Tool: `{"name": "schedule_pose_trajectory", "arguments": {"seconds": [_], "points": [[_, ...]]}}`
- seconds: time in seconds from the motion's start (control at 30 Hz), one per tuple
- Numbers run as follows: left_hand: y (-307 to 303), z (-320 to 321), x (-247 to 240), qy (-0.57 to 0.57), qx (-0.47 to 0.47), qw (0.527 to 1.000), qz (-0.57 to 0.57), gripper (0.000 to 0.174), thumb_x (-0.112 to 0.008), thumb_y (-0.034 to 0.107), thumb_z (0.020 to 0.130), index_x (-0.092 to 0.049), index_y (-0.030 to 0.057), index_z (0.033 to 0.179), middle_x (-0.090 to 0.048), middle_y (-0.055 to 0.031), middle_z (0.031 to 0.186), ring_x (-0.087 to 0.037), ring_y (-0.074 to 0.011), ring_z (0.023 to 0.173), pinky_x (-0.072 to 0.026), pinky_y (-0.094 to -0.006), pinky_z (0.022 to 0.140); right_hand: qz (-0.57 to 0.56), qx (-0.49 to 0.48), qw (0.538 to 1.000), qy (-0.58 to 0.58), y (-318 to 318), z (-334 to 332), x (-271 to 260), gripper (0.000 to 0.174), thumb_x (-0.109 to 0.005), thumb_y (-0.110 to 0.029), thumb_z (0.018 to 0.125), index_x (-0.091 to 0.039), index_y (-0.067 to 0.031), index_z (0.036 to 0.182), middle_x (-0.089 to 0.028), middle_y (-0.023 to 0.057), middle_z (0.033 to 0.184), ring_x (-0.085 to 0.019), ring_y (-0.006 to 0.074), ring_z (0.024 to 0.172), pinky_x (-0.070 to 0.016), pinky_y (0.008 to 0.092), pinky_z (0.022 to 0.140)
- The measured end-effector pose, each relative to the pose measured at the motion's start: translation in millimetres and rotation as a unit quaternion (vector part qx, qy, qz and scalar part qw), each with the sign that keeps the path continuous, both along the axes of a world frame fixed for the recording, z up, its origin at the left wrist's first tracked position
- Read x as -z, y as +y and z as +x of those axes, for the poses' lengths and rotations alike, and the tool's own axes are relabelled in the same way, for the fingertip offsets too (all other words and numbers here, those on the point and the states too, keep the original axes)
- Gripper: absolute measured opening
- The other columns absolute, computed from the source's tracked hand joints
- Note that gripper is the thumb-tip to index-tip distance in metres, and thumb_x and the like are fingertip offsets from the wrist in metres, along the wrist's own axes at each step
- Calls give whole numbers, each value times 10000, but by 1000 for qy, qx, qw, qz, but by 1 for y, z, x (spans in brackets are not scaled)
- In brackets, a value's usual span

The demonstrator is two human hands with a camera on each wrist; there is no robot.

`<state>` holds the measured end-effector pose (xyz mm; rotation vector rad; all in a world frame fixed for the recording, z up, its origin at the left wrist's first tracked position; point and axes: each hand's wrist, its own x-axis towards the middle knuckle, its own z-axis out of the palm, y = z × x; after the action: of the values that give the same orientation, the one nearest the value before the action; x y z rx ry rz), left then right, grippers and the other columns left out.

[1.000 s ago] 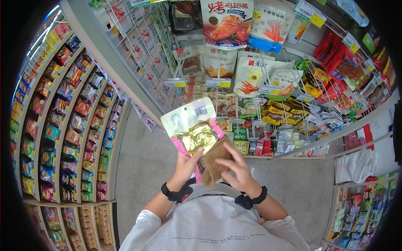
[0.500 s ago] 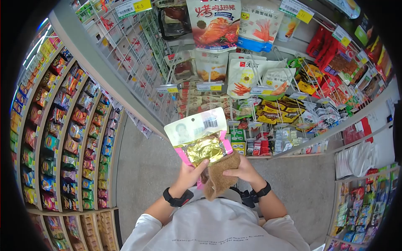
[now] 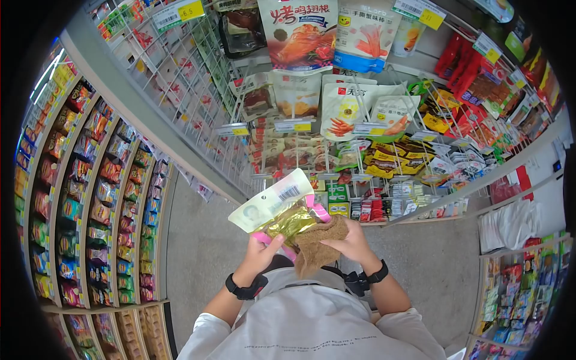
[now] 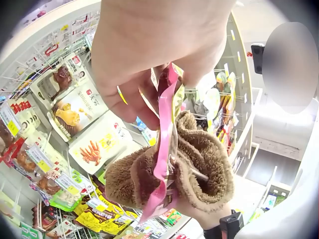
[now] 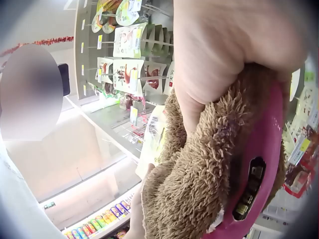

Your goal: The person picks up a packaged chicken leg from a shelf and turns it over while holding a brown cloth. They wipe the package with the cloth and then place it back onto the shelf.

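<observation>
My left hand (image 3: 259,255) holds a snack pouch (image 3: 270,207) by its left edge, thumb on the near face. The pouch has a cream top with a barcode, a gold middle and pink sides. A brown fluffy cloth (image 3: 321,246) is in my right hand (image 3: 354,240), folded over the pouch's lower right side. From the left wrist, the pouch shows edge-on as a pink strip (image 4: 167,144), with the cloth (image 4: 209,169) on both faces. In the right wrist view my thumb presses into the cloth (image 5: 194,189), beside the pink pouch side (image 5: 261,144).
Ahead is a wire rack of hanging snack pouches (image 3: 339,108) with price tags (image 3: 294,126). Tall shelves of chip bags (image 3: 72,207) stand at left. White plastic bags (image 3: 510,225) hang at right, above more packets (image 3: 510,288). Grey floor (image 3: 204,240) lies below.
The right hand's fingers, spread over the cloth a second ago, now grip it at the pouch's right side. The pouch has come lower and tilted, its top slanting more. The head view has shifted slightly.
</observation>
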<state>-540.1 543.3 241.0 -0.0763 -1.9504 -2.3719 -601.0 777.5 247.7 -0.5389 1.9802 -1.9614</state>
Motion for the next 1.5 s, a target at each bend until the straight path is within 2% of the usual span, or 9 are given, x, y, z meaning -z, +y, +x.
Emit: {"name": "schedule_pose_trajectory", "arguments": {"seconds": [0.17, 0.33, 0.57, 0.67, 0.73, 0.97, 1.17, 1.23, 1.5], "points": [[-4, -5, -2, -3, 6, 1000, -16, 408, -582, 51, 889, -454, -36, 1267, -548, -86, 1211, -516, -147, 1088, -423, -314, 925, 41, -7, 999, 23, 5, -10, -5, 381, -783, -51, 692, -615, 5, 1029, -652, 57, 991, -613, 127, 902, -491, 287, 811], [-5, -9, -8, 8, 13, 999, -30, 342, -589, 58, 889, -518, -43, 1209, -574, -81, 1187, -523, -144, 1075, -421, -305, 920, -74, -26, 994, -81, 9, -21, 6, 498, -801, -74, 682, -573, 7, 1117, -645, 60, 1009, -601, 117, 923, -478, 281, 836], [-10, -11, -12, -16, 46, 993, -105, 313, -602, 58, 884, -547, -44, 1175, -579, -79, 1186, -526, -138, 1067, -424, -303, 913, 7, -17, 1000, 15, 6, -23, -3, 481, -793, -60, 685, -574, 5, 1108, -636, 52, 1023, -595, 131, 941, -476, 288, 852], [-12, -9, -15, 15, 59, 991, -120, 350, -622, 48, 868, -532, -38, 1195, -573, -81, 1196, -521, -139, 1077, -423, -307, 917, 24, -15, 999, 25, 9, -24, -4, 497, -794, -55, 682, -567, 9, 1120, -634, 53, 1024, -594, 135, 950, -473, 289, 858], [-14, -4, -24, -87, 83, 991, -64, 447, -645, 57, 850, -487, -26, 1259, -553, -76, 1237, -507, -162, 1122, -399, -313, 962, -25, -18, 1000, -6, 10, -23, -4, 526, -799, -51, 670, -560, 9, 1135, -630, 59, 1038, -593, 134, 959, -470, 289, 865], [-15, -2, -21, 3, 86, 986, -140, 486, -675, 40, 821, -477, -21, 1261, -557, -77, 1230, -509, -156, 1119, -393, -320, 973, -13, -2, 1000, -10, 10, -12, -7, 554, -800, -43, 666, -542, 9, 1154, -609, 70, 1084, -579, 138, 993, -464, 295, 884], [-2, 7, -23, -80, 116, 989, -39, 436, -665, 51, 843, -492, -27, 1235, -586, -78, 1174, -554, -150, 1036, -446, -296, 901, 4, 8, 999, 35, 0, 3, -28, 648, -823, -82, 652, -489, -4, 1202, -596, 64, 1091, -570, 152, 1010, -460, 303, 890], [0, 10, -19, 8, 107, 977, -183, 430, -684, 82, 830, -513, -38, 1206, -637, -88, 1046, -616, -126, 828, -512, -253, 722, -24, -24, 999, -11, 0, 6, -30, 683, -845, -82, 615, -497, -4, 1198, -599, 59, 1100, -571, 144, 1018, -460, 307, 900], [13, 14, -17, -5, 69, 987, -148, 396, -715, 176, 808, -585, -3, 1136, -641, -119, 981, -634, -195, 826, -497, -306, 728, 52, 37, 996, 57, 3, 10, -14, 523, -815, -113, 651, -566, -8, 1099, -647, 75, 990, -615, 157, 914, -480, 304, 835]]}}
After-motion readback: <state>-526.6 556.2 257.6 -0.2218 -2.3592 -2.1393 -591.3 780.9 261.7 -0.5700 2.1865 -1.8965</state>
